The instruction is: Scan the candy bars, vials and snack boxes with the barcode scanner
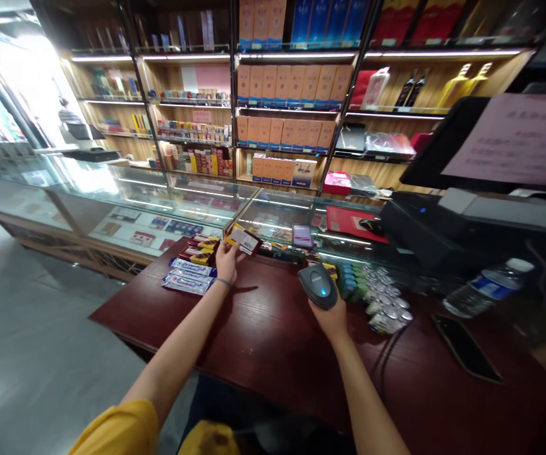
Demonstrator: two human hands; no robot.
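Between the fingers of my left hand point(227, 261) is a small brown and yellow packet point(245, 240), its white barcode label facing up. My right hand point(330, 314) is wrapped round a dark barcode scanner point(319, 285) with a blue light glowing on top. Beside my left hand lie more brown and yellow packets point(199, 250) and several blue and white long packets point(188, 276) on the dark red wooden counter point(263, 322). To the right of the scanner stand rows of small green packs point(352, 279) and silver-topped containers point(389, 300).
A water bottle point(484, 292) and a phone point(467, 349) lie at the right, below a monitor point(436, 139). The scanner's cable point(387, 360) runs over the counter. Behind it, a glass display case point(182, 202) holds goods, with shelves of boxes point(292, 85) beyond.
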